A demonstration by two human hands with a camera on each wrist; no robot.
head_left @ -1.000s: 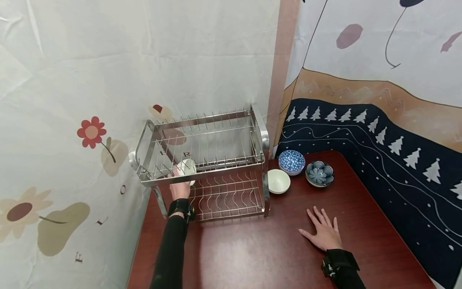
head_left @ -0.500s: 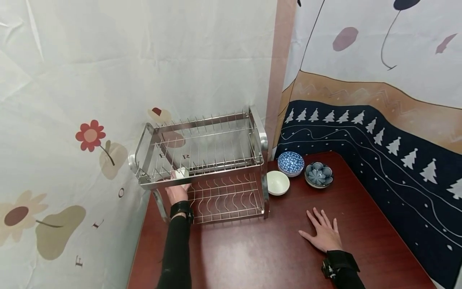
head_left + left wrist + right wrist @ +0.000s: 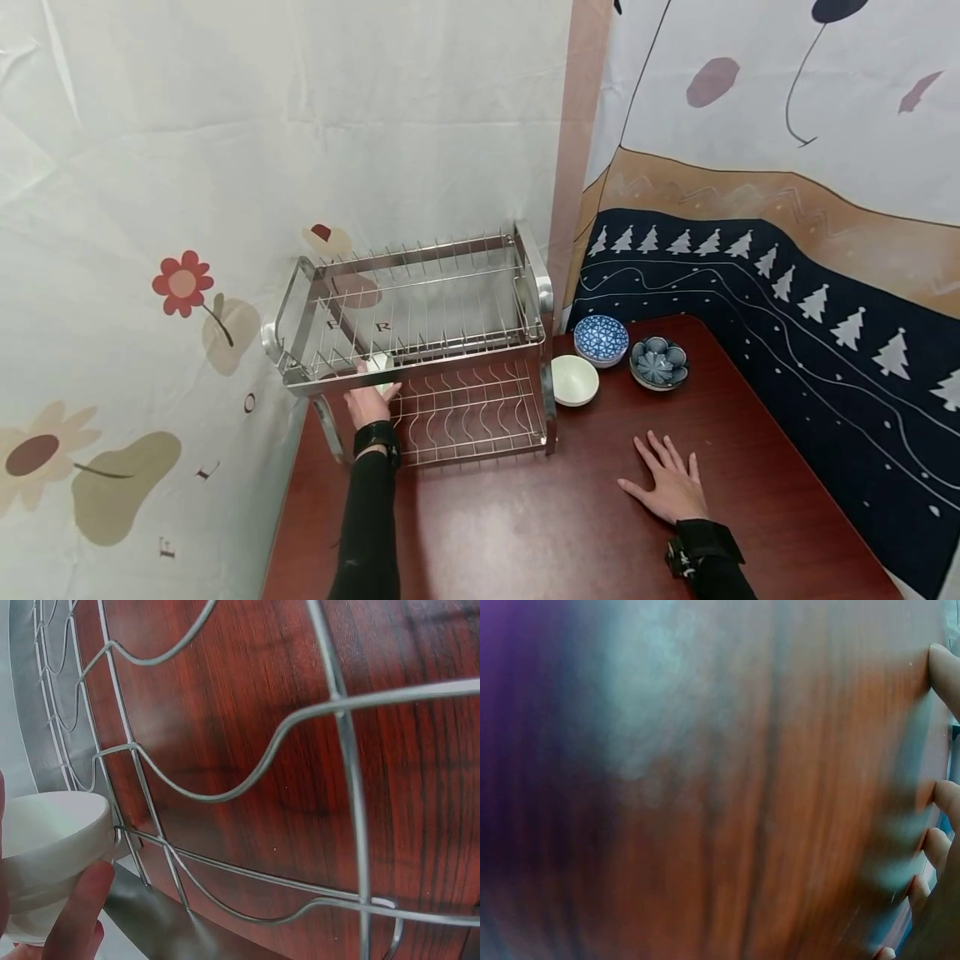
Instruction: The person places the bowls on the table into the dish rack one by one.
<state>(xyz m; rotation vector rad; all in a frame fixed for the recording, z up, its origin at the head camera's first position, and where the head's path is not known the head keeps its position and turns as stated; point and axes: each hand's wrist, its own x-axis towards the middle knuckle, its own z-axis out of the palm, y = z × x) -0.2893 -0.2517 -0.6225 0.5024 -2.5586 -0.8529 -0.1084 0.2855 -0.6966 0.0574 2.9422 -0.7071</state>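
Note:
My left hand (image 3: 367, 404) reaches into the left side of the lower tier of a two-tier metal dish rack (image 3: 450, 354). It holds a small white bowl (image 3: 56, 844), partly hidden behind the upper tier's front bar in the head view. In the left wrist view the bowl's rim faces up, a finger (image 3: 79, 907) lies along its outer wall, and wavy wires (image 3: 225, 796) of the lower tier run beside it. My right hand (image 3: 675, 492) rests on the table with fingers spread and holds nothing; the right wrist view shows its fingertips at the tabletop.
Right of the rack on the dark red wooden table (image 3: 510, 533) stand a cream bowl (image 3: 574, 381), a blue-patterned bowl (image 3: 601, 338) and a dark flower-patterned bowl (image 3: 657, 364). Printed cloth (image 3: 420, 125) hangs behind and at both sides.
The white bowl has gone lower and deeper behind the rack's upper front bar, with my left hand on it. My right hand stays in place.

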